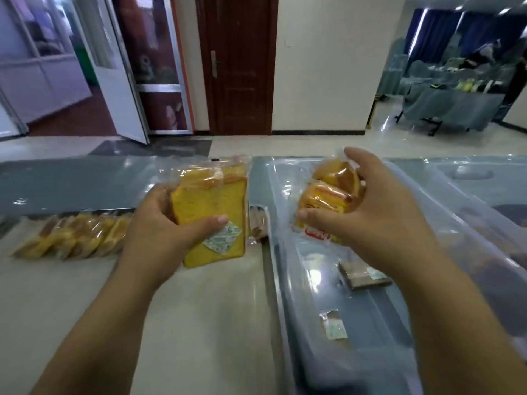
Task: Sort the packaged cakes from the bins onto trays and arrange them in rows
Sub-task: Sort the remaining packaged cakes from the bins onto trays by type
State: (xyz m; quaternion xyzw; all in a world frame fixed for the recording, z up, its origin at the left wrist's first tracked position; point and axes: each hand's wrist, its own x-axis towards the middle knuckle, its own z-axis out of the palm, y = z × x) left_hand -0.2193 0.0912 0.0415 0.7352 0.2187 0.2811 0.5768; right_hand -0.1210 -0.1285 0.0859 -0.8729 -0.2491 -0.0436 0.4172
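Nearest, the left hand (159, 223) grips a flat yellow cake (216, 203) over the tray (216, 303), thumb curled across its lower face, its long axis pointing away from the person. The right hand (370, 212) pinches a packet of small cakes (330, 192) above the clear bin (302, 269). Farther left lies the row of cakes (79, 235), just beside the left hand, which is likely the one to place first.

Both hands grip wrapped cakes — left (159, 223) a yellow slice (212, 220), right (370, 215) a bundle (332, 195).
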